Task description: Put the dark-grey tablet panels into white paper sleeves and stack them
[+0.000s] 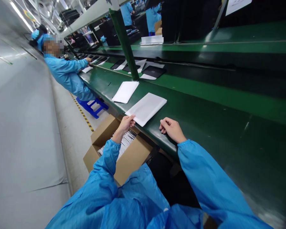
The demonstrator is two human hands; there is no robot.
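Note:
My left hand (127, 124) pinches the near left corner of a thin stack of white sheets (147, 106) lying at the bench's front edge. Whether these are paper, foam or pouches I cannot tell. Just to the right of the stack, my right hand (172, 128) rests by the bench edge with its fingers curled in, and nothing shows in it. A second white stack (125, 91) lies farther along to the left. Below my left hand stands an open cardboard box (131, 159) packed with thin, white-edged items on end, partly hidden by my forearm.
The green bench (205, 127) runs along my right. A green post (125, 44) rises from it, near dark flat panels (153, 72) with white sheets. A co-worker in blue (64, 71) works at the far left beside a blue stool (92, 106).

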